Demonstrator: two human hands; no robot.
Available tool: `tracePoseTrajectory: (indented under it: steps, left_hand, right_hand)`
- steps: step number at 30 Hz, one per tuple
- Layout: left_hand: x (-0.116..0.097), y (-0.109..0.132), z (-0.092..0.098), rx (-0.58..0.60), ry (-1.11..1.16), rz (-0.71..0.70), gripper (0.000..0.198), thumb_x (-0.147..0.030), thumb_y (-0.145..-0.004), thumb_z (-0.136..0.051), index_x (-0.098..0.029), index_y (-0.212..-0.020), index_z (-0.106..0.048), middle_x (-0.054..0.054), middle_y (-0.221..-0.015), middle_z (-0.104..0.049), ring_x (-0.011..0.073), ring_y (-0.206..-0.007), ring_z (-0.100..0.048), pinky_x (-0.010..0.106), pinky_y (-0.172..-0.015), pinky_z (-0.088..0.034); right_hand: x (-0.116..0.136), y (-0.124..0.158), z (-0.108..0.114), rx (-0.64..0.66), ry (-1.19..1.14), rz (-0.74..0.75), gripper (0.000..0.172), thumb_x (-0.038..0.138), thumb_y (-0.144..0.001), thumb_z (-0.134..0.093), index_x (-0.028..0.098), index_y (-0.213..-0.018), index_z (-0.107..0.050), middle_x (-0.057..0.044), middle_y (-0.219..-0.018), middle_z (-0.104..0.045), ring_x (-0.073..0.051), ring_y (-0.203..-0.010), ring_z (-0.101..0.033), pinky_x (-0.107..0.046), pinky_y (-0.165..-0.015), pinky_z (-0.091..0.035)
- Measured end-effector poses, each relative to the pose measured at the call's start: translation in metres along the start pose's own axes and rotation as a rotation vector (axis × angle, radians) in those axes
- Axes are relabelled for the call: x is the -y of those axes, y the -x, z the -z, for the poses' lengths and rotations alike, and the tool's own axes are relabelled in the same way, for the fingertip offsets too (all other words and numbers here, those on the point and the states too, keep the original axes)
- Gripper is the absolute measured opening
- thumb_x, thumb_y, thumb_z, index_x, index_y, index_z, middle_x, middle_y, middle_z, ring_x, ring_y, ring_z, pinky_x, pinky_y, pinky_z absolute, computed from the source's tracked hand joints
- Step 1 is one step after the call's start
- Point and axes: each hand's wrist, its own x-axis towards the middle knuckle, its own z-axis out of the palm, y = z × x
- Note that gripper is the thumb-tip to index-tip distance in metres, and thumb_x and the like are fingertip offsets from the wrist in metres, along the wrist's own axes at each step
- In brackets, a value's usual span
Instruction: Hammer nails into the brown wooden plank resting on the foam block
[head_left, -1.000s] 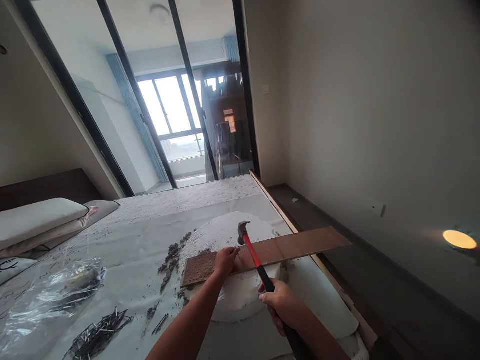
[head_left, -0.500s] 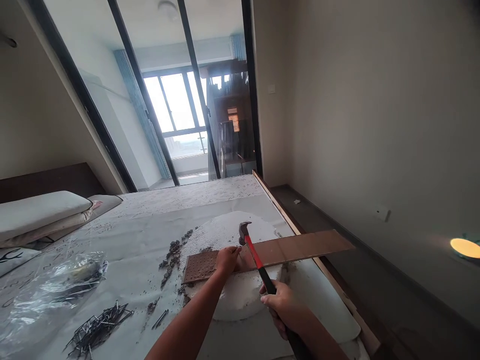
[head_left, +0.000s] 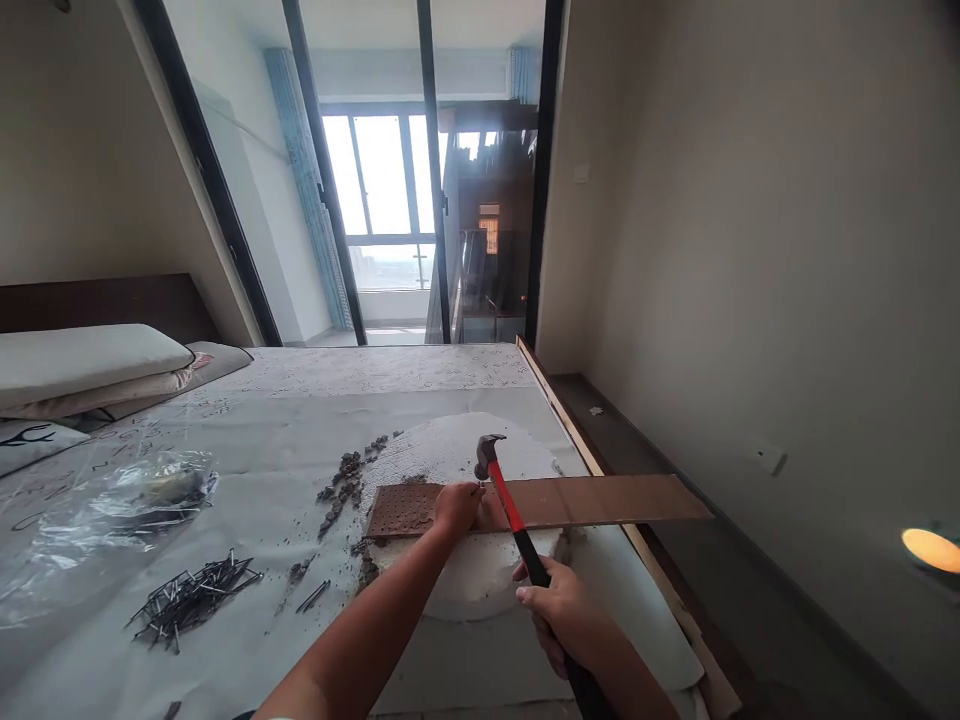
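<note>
A long brown board (head_left: 600,500) lies across a round white foam piece (head_left: 450,450), its right end jutting past the bed's edge. Rows of small holes mark the board's left part. My left hand (head_left: 456,508) rests on the board, fingertips pinched round a thin nail (head_left: 481,487), mostly hidden by the fingers. Wrapped round the black grip of a claw hammer (head_left: 504,490) with a red shaft is my right hand (head_left: 559,605). The hammer's head is right by the left fingertips; whether it touches the nail I cannot tell.
A heap of nails (head_left: 195,598) and a few loose nails (head_left: 313,597) lie left on the white sheet (head_left: 277,430). Behind the heap is a clear plastic bag (head_left: 142,510). Grey crumbs (head_left: 345,485) lie beside the foam. A wooden rail (head_left: 562,410) edges the bed.
The camera view has shifted and levelled, so the board looks flatter. Both hands keep their grips, and the hammer head stays close to the left fingertips.
</note>
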Motion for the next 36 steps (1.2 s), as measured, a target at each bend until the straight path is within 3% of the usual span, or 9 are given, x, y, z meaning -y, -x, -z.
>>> tracePoseTrajectory:
  steps: [6, 11, 15, 17, 22, 27, 32, 36]
  left_hand:
    - [0.001, 0.003, -0.002, 0.029, -0.01, -0.005, 0.038, -0.041, -0.086, -0.039, -0.02, -0.078, -0.07, 0.008, -0.079, -0.069, 0.0192, -0.074, -0.061, 0.026, -0.063, -0.036]
    - [0.001, 0.004, 0.0, 0.055, -0.004, 0.04, 0.036, -0.04, -0.085, -0.041, -0.019, -0.083, -0.071, 0.01, -0.083, -0.069, 0.0196, -0.078, -0.061, 0.026, -0.065, -0.038]
    - [0.001, 0.005, 0.0, 0.064, 0.014, 0.003, 0.039, -0.04, -0.085, -0.04, -0.017, -0.08, -0.071, 0.01, -0.08, -0.068, 0.0198, -0.076, -0.06, 0.028, -0.067, -0.039]
    - [0.001, 0.006, 0.0, 0.059, 0.025, 0.002, 0.039, -0.04, -0.085, -0.04, -0.017, -0.08, -0.071, 0.01, -0.081, -0.068, 0.0196, -0.077, -0.06, 0.028, -0.068, -0.039]
    - [0.0, 0.007, 0.0, 0.048, 0.046, 0.045, 0.034, -0.037, -0.082, -0.044, -0.017, -0.077, -0.071, 0.01, -0.083, -0.068, 0.0206, -0.078, -0.06, 0.028, -0.068, -0.04]
    - [0.0, 0.007, -0.002, -0.016, 0.084, -0.004, 0.033, -0.034, -0.082, -0.047, -0.016, -0.068, -0.069, 0.011, -0.076, -0.067, 0.0214, -0.075, -0.061, 0.03, -0.069, -0.04]
    - [0.0, 0.007, -0.004, -0.026, 0.131, 0.051, 0.026, -0.033, -0.078, -0.05, -0.018, -0.069, -0.07, 0.011, -0.078, -0.068, 0.0231, -0.078, -0.062, 0.032, -0.072, -0.041]
    - [0.004, 0.007, -0.001, 0.009, 0.183, 0.02, 0.018, -0.029, -0.073, -0.054, -0.021, -0.074, -0.07, 0.008, -0.086, -0.069, 0.0211, -0.085, -0.06, 0.028, -0.074, -0.041]
  right_hand:
    - [0.005, 0.004, -0.001, 0.019, 0.064, 0.038, 0.034, 0.038, -0.066, -0.042, 0.019, -0.094, -0.041, 0.015, -0.026, -0.028, -0.009, -0.021, -0.024, -0.019, -0.025, -0.024]
    - [-0.001, -0.002, -0.006, -0.024, 0.115, -0.068, 0.038, 0.032, -0.059, -0.042, 0.018, -0.094, -0.041, 0.016, -0.024, -0.024, -0.01, -0.021, -0.022, -0.019, -0.023, -0.021]
    - [-0.001, 0.003, -0.004, 0.0, 0.137, 0.03, 0.035, 0.034, -0.065, -0.04, 0.019, -0.096, -0.041, 0.016, -0.024, -0.026, -0.01, -0.021, -0.022, -0.02, -0.022, -0.022]
    - [-0.001, 0.004, -0.004, -0.001, 0.148, 0.051, 0.033, 0.033, -0.066, -0.039, 0.019, -0.095, -0.042, 0.015, -0.024, -0.026, -0.01, -0.02, -0.023, -0.02, -0.023, -0.023]
    - [-0.003, 0.001, -0.004, -0.039, 0.187, -0.061, 0.037, 0.03, -0.057, -0.04, 0.019, -0.092, -0.041, 0.015, -0.028, -0.026, -0.01, -0.021, -0.024, -0.02, -0.022, -0.022]
    - [-0.002, 0.005, -0.002, -0.056, 0.199, 0.031, 0.033, 0.029, -0.063, -0.04, 0.02, -0.095, -0.043, 0.015, -0.026, -0.025, -0.009, -0.021, -0.024, -0.019, -0.026, -0.022]
    - [-0.007, -0.004, -0.004, -0.032, 0.173, -0.056, 0.035, 0.028, -0.057, -0.039, 0.019, -0.09, -0.042, 0.015, -0.028, -0.026, -0.01, -0.021, -0.025, -0.02, -0.024, -0.022]
    - [-0.004, 0.002, 0.002, -0.054, 0.188, 0.036, 0.031, 0.03, -0.063, -0.04, 0.02, -0.092, -0.042, 0.015, -0.03, -0.027, -0.01, -0.022, -0.025, -0.021, -0.024, -0.024]
